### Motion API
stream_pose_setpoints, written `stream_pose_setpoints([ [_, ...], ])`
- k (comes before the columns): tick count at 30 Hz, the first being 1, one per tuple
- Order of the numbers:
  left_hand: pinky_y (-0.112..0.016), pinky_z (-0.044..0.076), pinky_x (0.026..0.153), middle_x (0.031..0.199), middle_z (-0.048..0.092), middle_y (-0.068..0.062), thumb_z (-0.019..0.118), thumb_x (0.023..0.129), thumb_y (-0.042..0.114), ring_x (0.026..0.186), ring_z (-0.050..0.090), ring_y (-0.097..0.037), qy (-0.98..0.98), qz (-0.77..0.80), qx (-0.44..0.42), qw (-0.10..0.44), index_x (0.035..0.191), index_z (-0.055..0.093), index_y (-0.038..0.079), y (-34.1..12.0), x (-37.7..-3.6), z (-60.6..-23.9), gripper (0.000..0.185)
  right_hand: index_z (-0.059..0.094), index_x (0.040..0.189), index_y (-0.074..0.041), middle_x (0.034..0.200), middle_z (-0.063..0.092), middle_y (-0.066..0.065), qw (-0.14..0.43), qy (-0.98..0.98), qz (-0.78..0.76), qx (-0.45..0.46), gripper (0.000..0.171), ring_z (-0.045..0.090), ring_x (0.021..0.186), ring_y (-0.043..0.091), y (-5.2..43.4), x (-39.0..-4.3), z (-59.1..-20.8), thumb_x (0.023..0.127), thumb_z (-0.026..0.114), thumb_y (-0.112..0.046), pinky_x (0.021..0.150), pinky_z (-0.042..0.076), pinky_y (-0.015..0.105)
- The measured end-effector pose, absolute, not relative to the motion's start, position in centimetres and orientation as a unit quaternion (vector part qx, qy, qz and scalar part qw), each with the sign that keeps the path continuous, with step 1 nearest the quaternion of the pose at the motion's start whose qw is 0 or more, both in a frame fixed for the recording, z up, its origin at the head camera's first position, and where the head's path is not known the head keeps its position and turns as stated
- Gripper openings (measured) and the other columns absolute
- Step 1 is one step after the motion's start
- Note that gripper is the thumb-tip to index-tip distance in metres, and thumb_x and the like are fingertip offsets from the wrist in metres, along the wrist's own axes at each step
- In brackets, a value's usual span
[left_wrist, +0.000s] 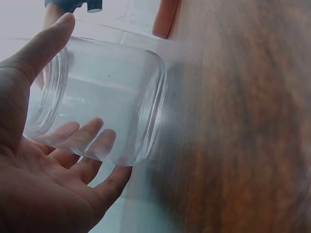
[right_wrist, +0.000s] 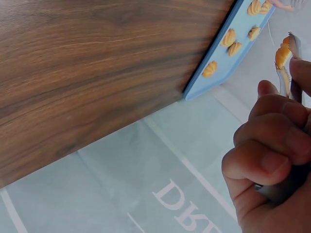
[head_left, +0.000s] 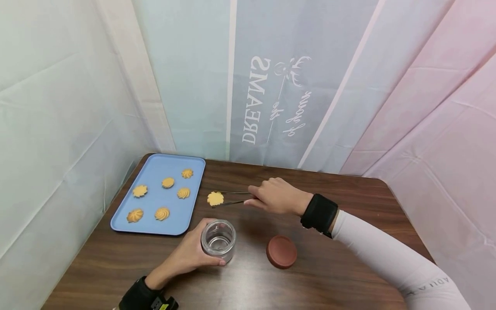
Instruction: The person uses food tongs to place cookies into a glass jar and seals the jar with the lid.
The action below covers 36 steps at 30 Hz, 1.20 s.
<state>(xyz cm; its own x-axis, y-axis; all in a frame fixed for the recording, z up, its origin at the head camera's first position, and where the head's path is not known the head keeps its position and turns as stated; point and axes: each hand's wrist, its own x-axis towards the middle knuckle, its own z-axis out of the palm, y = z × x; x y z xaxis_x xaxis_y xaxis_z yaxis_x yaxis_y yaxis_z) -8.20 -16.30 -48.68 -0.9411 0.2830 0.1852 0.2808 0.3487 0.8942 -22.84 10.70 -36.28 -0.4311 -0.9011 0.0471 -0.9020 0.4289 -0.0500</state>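
The left hand (head_left: 186, 256) curls around a clear glass jar (head_left: 218, 240), which stands upright and open on the dark wooden worktop (head_left: 348, 275). In the left wrist view the thumb lies over one side of the jar (left_wrist: 102, 97) and the fingers (left_wrist: 82, 136) show through the glass on the other side, so the hand grips it.

The right hand (head_left: 277, 196) is closed around thin metal tongs (head_left: 232, 197). The 2 tips of the tongs pinch a yellow swirl cookie (head_left: 215, 198), which is just beside the right edge of the blue tray (head_left: 155, 224) and behind the jar. It is not possible to tell if the cookie touches the worktop or is lifted a little. In the right wrist view the fingers (right_wrist: 272, 160) are curled tightly on the tongs (right_wrist: 291, 53), and the cookie (right_wrist: 283, 54) sits between the tips.

The tray lies at the back left of the worktop and carries 6 more cookies (head_left: 168, 182). A round brown lid (head_left: 281, 252) lies flat on the worktop, to the right of the jar and apart from it.
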Motion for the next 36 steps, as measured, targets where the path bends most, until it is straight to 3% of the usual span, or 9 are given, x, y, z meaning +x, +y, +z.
stream_pose_setpoints([
  [24, -0.034, 0.051, 0.100, 0.128, 0.069, 0.004, 0.103, 0.066, 0.036, 0.116, 0.068, -0.025, 0.832, 0.531, 0.162, 0.001, 0.139, 0.053, 0.016, -16.5, -8.3, -48.7, 0.091, 0.047, 0.079, -0.020, 0.056, 0.030, -0.012, 0.024, -0.826, 0.032, 0.562, 0.039, 0.030, 0.046, 0.002, 12.7, -20.0, -34.3, 0.107, 0.062, -0.043, 0.051, 0.019, 0.023],
  [36, -0.035, 0.053, 0.095, 0.124, 0.071, -0.005, 0.103, 0.065, 0.036, 0.111, 0.069, -0.025, 0.843, 0.517, 0.149, 0.014, 0.142, 0.051, 0.015, -16.3, -8.4, -48.8, 0.095, 0.047, 0.081, -0.019, 0.058, 0.024, -0.013, 0.036, -0.811, 0.026, 0.583, 0.040, 0.023, 0.047, 0.001, 14.0, -18.6, -34.7, 0.106, 0.063, -0.045, 0.051, 0.013, 0.021],
])
